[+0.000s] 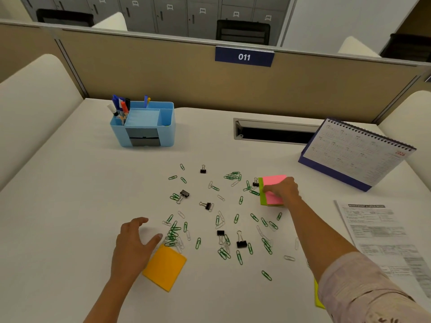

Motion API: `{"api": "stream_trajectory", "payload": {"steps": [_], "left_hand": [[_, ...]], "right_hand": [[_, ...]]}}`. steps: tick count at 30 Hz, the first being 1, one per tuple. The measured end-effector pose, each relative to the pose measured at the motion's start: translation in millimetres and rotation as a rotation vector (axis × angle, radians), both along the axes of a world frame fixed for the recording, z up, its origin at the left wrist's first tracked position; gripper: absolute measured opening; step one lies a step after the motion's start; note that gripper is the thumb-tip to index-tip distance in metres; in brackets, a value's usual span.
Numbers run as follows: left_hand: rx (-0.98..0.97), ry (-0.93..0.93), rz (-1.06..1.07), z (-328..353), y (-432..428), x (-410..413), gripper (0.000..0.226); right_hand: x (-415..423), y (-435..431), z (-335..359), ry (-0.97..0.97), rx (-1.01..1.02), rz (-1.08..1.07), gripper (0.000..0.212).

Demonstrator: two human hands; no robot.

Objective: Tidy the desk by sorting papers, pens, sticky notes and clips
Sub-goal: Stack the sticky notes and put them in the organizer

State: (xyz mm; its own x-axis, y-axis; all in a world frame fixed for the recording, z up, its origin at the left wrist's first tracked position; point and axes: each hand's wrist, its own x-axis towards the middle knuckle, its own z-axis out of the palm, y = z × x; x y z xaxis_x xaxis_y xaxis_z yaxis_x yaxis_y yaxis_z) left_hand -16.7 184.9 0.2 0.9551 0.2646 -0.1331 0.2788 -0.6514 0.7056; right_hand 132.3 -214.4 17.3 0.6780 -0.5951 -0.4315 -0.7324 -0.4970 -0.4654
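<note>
Right hand [283, 190] grips the pink pad [274, 179], right on the bench [70, 206]; left hand [133, 247], fingers spread, sits at the orange pad [166, 270], near clips [172, 236].

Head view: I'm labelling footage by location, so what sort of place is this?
Probably a shared office workstation: a beige partition carries a sign reading 011, numbered grey lockers stand behind it, and a desk calendar sits on the white desk.

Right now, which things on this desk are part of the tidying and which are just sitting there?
Part of the job: paper clips, binder clips, pink sticky pad, orange sticky pad, printed papers, pens, blue organiser.
Just there: desk calendar, number sign.
</note>
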Motion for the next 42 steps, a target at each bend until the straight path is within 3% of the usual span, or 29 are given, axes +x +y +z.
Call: {"api": "stream_trajectory", "payload": {"steps": [10, 14, 19, 24, 31, 37, 42], "left_hand": [[0.23, 0.186, -0.083, 4.6, -25.3, -31.0, 0.078], [0.166, 0.176, -0.058, 2.9, -26.0, -34.3, 0.079], [0.151, 0.157, -0.06, 2.2, -24.3, -33.3, 0.069], [0.231, 0.136, -0.065, 0.8, -26.5, -33.7, 0.059], [0.204, 0.239, -0.026, 1.0, -28.1, -27.9, 0.063], [0.297, 0.332, -0.081, 9.3, -33.0, -19.6, 0.067], [0.292, 0.299, -0.121, 16.2, -35.9, -16.5, 0.049]], "right_hand": [[-23.3, 3.8, 7.2, -0.174, 0.001, 0.009, 0.084], [-31.9, 1.8, 13.9, -0.288, 0.037, -0.015, 0.065], [-50.9, 12.4, 29.4, -0.456, 0.089, -0.148, 0.048], [-83.2, 35.3, 42.5, -0.624, 0.332, -0.198, 0.043], [-141.0, 86.8, 33.9, -0.592, 0.567, -0.073, 0.035], [-171.3, 118.1, 24.7, -0.521, 0.65, -0.014, 0.032], [-184.5, 125.5, 19.3, -0.492, 0.687, 0.001, 0.035]]}}
